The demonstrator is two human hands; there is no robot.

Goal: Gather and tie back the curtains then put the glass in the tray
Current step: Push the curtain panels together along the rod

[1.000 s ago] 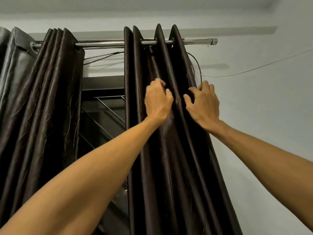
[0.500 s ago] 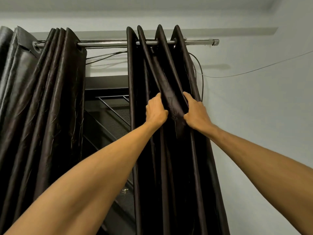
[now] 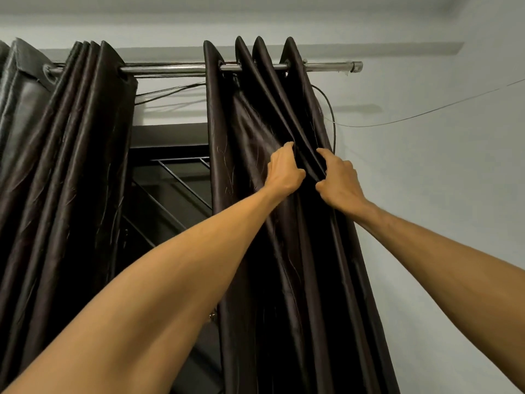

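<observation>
The right curtain [image 3: 244,132] hangs near the right end of the rod [image 3: 170,70]. The left hand [image 3: 284,173] and the right hand [image 3: 339,180] (close side by side) each grip its folds with curled fingers. The left curtain [image 3: 71,143] hangs bunched toward the rod's left end.

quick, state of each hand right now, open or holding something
left hand: closed, gripping a fold of the right-hand curtain
right hand: closed, gripping a neighbouring fold of the same curtain
</observation>
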